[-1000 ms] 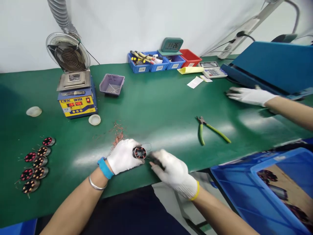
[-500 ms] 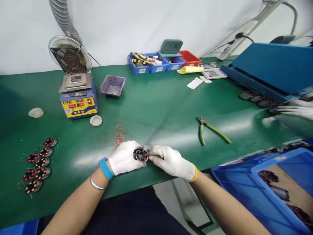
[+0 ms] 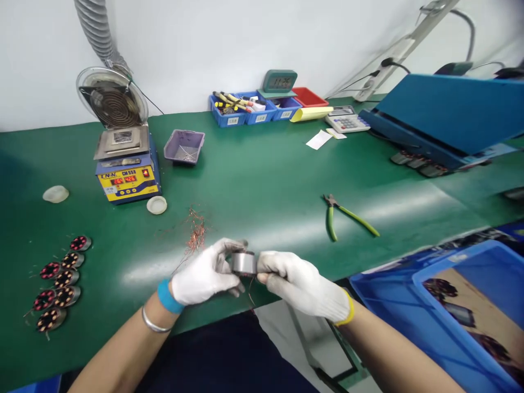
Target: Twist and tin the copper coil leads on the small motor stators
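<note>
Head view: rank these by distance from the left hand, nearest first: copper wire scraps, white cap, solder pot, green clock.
From the left hand, which grips the metal motor part with the right hand:
1. Copper wire scraps, just beyond the hand.
2. White cap, farther back and left.
3. Solder pot, behind the cap.
4. Green clock, far back by the wall.

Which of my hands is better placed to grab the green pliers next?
Probably the right hand: the green pliers lie on its side, nearer to it, and the left hand also grips the stator and could hold it alone.
</note>
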Available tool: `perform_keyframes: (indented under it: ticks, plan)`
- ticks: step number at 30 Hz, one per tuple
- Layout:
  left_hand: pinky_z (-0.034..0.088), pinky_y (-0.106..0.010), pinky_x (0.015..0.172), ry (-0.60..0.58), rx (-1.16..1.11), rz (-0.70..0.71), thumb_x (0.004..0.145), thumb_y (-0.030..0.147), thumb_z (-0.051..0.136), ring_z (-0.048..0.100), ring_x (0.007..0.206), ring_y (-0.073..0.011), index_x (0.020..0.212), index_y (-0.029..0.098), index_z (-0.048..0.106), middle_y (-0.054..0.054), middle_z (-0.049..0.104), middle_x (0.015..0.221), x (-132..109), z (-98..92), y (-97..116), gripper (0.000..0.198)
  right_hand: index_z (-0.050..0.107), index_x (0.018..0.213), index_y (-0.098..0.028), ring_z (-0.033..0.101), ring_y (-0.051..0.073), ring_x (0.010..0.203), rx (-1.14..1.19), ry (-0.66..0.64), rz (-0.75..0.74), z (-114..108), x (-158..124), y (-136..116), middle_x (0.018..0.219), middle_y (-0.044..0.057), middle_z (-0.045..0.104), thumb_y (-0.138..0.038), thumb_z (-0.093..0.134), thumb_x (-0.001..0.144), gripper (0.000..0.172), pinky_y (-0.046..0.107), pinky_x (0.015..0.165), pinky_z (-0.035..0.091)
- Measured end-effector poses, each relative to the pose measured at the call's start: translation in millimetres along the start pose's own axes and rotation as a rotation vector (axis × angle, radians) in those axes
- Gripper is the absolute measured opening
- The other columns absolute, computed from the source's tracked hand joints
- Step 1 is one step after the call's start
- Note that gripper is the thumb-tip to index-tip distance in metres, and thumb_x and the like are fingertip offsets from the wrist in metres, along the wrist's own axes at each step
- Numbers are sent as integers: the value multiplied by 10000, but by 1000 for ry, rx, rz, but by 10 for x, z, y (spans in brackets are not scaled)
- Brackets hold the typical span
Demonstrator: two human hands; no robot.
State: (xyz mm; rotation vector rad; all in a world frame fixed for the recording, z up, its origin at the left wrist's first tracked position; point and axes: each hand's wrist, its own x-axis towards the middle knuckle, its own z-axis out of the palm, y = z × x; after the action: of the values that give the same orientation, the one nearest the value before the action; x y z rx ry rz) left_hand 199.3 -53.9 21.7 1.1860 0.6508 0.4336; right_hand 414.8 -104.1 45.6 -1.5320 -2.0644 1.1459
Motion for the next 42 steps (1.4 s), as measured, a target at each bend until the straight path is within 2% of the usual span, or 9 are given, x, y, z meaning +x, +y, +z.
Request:
perform_keyframes:
  ticks: [6,10,15,20,24,29,35,40,42]
  plan:
    - [474,-502,928,33,724,425,673,297,681,605,1063,-313,619,223,542,-125,621,1169,-175,216,42,166,476,683,-186,395,102,508,492,-144,116,-38,2,85,575,-26,467,-399,511,815,253,232,483,334]
    - [543,-458,786,236,475,154,783,505,556,666,866,-268,799,201,558,-135,649,1004,-64,161,-67,304,491,652,-181,426,111,576,213,-47,43,-58,-57,3,649,-2,510,-272,498,811,184,243,537,347]
    - [505,-279,488,-169,-35,-269,833,489,543,599,482,-139,1045,157,555,-56,645,790,26,38,-95,393,492,658,-180,439,119,614,49,16,65,-29,-41,-36,683,9,523,-230,479,799,151,252,565,331]
    - [517,-362,824,34,-93,216,687,356,762,637,962,-250,659,170,580,-106,642,1069,-57,73,-35,262,480,689,-177,368,90,495,555,-207,209,25,47,100,559,-27,465,-391,515,799,243,230,478,284]
    - [533,-349,751,432,32,178,758,489,667,647,878,-227,621,177,496,-94,655,996,10,71,-42,381,502,685,-173,406,98,544,326,-233,139,25,44,35,621,-9,514,-287,525,796,161,236,515,302]
    - [503,-313,520,-51,-66,-302,737,606,633,597,529,-155,885,152,572,-28,611,715,84,83,-72,482,516,736,-191,442,120,640,-109,-52,37,1,-19,-86,746,-2,542,-182,471,814,91,252,588,323]
    - [492,-421,912,292,-320,225,774,546,629,617,1024,-262,680,178,579,-86,667,987,39,51,-74,383,503,703,-192,428,109,585,64,-197,130,-42,-13,-62,661,-23,511,-209,450,838,146,233,546,334]
    - [509,-385,897,-72,144,33,782,286,590,647,983,-229,1032,176,654,-82,694,1049,73,-14,-81,281,569,794,-202,494,125,630,-269,-17,-97,5,-40,-89,770,0,577,-203,439,872,152,256,577,328]
    - [523,-354,852,8,406,183,739,235,617,655,913,-211,965,175,664,-73,697,986,82,4,-115,238,583,805,-202,501,139,612,-479,91,-174,55,-54,-23,756,11,575,-213,428,892,178,274,557,305]
